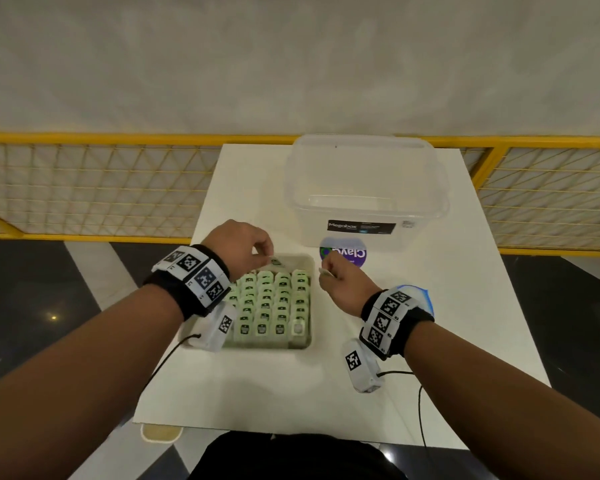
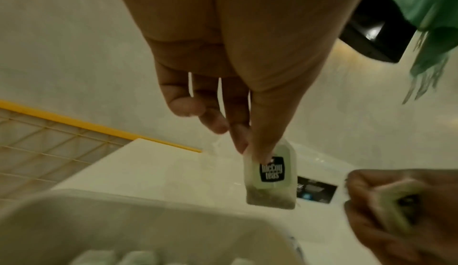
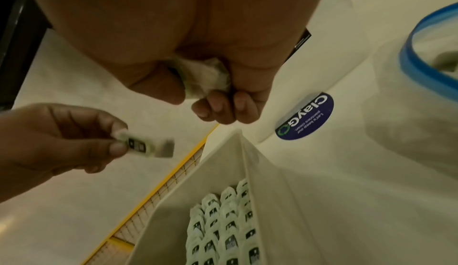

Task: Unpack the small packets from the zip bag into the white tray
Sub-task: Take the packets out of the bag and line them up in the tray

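Observation:
The white tray (image 1: 307,263) in the middle of the table holds several rows of pale green tea packets (image 1: 274,299). Over its far edge my left hand (image 1: 265,256) pinches one packet (image 2: 271,175) by its top, between thumb and fingertips. To the right of the tray's far corner, my right hand (image 1: 326,271) is curled round a small bunch of packets (image 3: 205,77). The zip bag (image 3: 416,63), clear with a blue rim, lies open on the table right of the tray, mostly hidden behind my right wrist in the head view.
A clear plastic storage box (image 1: 361,188) stands at the back of the white table (image 1: 447,341). A round blue sticker (image 1: 349,254) lies between the box and the tray. A yellow mesh fence (image 1: 84,188) runs behind the table. Cables trail from both wrist cameras.

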Motion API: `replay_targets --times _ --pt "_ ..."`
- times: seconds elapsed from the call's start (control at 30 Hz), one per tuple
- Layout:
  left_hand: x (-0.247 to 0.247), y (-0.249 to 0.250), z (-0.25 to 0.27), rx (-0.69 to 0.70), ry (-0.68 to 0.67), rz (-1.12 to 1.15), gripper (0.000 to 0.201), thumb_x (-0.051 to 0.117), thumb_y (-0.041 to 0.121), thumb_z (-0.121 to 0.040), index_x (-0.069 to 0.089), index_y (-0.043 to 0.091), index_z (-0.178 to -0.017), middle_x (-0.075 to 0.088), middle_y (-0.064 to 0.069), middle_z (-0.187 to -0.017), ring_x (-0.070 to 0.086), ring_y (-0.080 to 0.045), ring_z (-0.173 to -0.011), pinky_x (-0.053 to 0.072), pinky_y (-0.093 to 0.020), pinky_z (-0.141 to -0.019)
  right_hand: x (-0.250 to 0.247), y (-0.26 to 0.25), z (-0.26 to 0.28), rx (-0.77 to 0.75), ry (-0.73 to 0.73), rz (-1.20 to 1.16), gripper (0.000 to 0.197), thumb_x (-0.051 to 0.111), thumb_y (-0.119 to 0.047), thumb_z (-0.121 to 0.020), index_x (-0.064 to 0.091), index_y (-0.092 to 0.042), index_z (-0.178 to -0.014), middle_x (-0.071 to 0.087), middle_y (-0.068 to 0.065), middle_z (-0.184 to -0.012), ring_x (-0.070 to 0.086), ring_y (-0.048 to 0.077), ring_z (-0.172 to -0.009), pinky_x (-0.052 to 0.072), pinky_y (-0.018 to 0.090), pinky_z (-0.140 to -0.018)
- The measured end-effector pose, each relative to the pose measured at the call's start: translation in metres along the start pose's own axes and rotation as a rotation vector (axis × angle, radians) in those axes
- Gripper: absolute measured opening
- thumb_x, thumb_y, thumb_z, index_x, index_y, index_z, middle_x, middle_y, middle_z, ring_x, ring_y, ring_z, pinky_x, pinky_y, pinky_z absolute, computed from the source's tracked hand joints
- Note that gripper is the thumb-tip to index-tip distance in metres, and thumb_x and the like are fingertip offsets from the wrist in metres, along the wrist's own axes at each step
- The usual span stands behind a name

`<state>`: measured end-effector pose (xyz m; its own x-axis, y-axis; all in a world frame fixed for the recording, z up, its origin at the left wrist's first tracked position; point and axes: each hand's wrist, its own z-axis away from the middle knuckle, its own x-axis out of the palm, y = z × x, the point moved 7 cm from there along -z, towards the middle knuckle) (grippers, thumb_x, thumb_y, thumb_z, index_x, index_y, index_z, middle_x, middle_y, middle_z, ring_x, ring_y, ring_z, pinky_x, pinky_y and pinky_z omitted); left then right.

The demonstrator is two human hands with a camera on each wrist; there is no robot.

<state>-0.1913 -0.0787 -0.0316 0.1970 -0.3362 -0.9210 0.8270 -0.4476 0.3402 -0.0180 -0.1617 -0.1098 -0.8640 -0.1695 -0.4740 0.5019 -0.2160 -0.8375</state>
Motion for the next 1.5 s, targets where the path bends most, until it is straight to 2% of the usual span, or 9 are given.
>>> replay_targets --times 0.17,0.37,0.47,0.63,0.83,1.0,1.13,1.33,1.5 --pt "0.029 -0.068 0.009 -0.108 -0.319 -0.296 0.008 0.069 0.026 -0.081 0.073 0.027 -0.088 0.07 0.011 -0.095 0.063 -0.011 -0.09 0.047 -0.023 -0.075 0.03 -0.007 -0.009 0.001 -0.024 0.025 0.008 0.053 -0.016 -0.092 0.051 -0.021 -0.085 0.063 0.005 -0.078 0.062 0.019 -0.068 0.05 0.035 -0.067" --pt "0.108 -0.103 0.013 -0.029 -0.706 -0.519 0.012 0.076 0.022 -0.074 0.076 0.021 -0.086 0.073 0.006 -0.089 0.067 -0.014 -0.084 0.054 -0.026 -0.079 0.05 -0.02 -0.015 0.015 -0.016 -0.036 0.015 0.063 -0.024 -0.092 0.06 -0.024 -0.077 0.071 0.001 -0.07 0.073 0.015 -0.07 0.057 0.034 -0.067" --pt "0.128 -0.116 0.002 0.027 -0.649 -0.61 0.018 0.075 0.029 -0.068 0.069 0.022 -0.083 0.069 0.007 -0.086 0.068 -0.017 -0.081 0.057 -0.032 -0.075 0.057 -0.021 -0.015 0.054 -0.02 -0.036 0.029 0.061 -0.028 -0.094 0.056 -0.018 -0.067 0.066 -0.004 -0.054 0.069 0.016 -0.056 0.054 0.032 -0.064" --pt "0.131 -0.122 -0.003 0.036 -0.593 -0.665 0.041 0.07 0.026 -0.073 0.051 0.017 -0.108 0.057 -0.002 -0.105 0.062 -0.024 -0.09 0.054 -0.034 -0.081 0.066 -0.012 -0.018 0.079 -0.019 0.023 0.017 0.054 -0.025 -0.096 0.062 -0.012 -0.087 0.073 0.004 -0.071 0.063 0.007 -0.057 0.058 0.038 -0.075" --pt "0.177 -0.159 -0.039 -0.083 -0.586 -0.552 0.044 0.08 0.039 -0.058 0.058 0.024 -0.093 0.05 0.009 -0.073 0.054 -0.015 -0.061 0.054 -0.033 -0.067 0.07 -0.01 -0.018 0.128 0.025 -0.105 0.016 0.057 -0.017 -0.094 0.066 -0.009 -0.105 0.072 0.008 -0.081 0.068 0.014 -0.068 0.058 0.032 -0.07" --pt "0.1 -0.095 -0.016 -0.026 -0.404 -0.254 0.034 0.067 0.054 -0.078 0.066 0.021 -0.089 0.064 0.008 -0.081 0.061 -0.014 -0.077 0.052 -0.03 -0.076 0.073 -0.014 -0.022 0.119 0.053 -0.084 0.01 0.061 -0.021 -0.092 0.069 -0.017 -0.097 0.069 0.004 -0.073 0.059 0.014 -0.057 0.055 0.033 -0.066" --pt "0.042 -0.05 -0.007 0.158 -0.197 0.251 0.027 0.079 0.036 -0.075 0.068 0.027 -0.099 0.068 0.014 -0.088 0.055 0.011 -0.066 0.041 -0.013 -0.068 0.076 -0.018 -0.026 0.115 0.074 -0.102 0.012 0.065 -0.023 -0.09 0.069 -0.013 -0.095 0.073 0.008 -0.075 0.065 0.015 -0.063 0.057 0.039 -0.07" --pt "0.027 -0.034 -0.007 0.214 -0.106 0.114 0.01 0.07 0.028 -0.084 0.071 0.026 -0.094 0.07 0.011 -0.086 0.053 0.006 -0.065 0.039 -0.017 -0.068 0.083 -0.022 -0.034 0.074 0.052 -0.078 0.01 0.068 -0.026 -0.086 0.066 -0.017 -0.081 0.073 0.006 -0.072 0.071 0.022 -0.071 0.058 0.038 -0.073" --pt "0.027 -0.033 -0.004 0.194 -0.169 0.014 0.012 0.064 0.026 -0.087 0.07 0.025 -0.098 0.071 0.009 -0.091 0.062 -0.01 -0.082 0.046 -0.025 -0.076 0.082 -0.026 -0.033 0.051 0.045 -0.012 0.012 0.069 -0.026 -0.086 0.068 -0.015 -0.088 0.072 0.0 -0.072 0.059 0.002 -0.055 0.047 0.019 -0.058"
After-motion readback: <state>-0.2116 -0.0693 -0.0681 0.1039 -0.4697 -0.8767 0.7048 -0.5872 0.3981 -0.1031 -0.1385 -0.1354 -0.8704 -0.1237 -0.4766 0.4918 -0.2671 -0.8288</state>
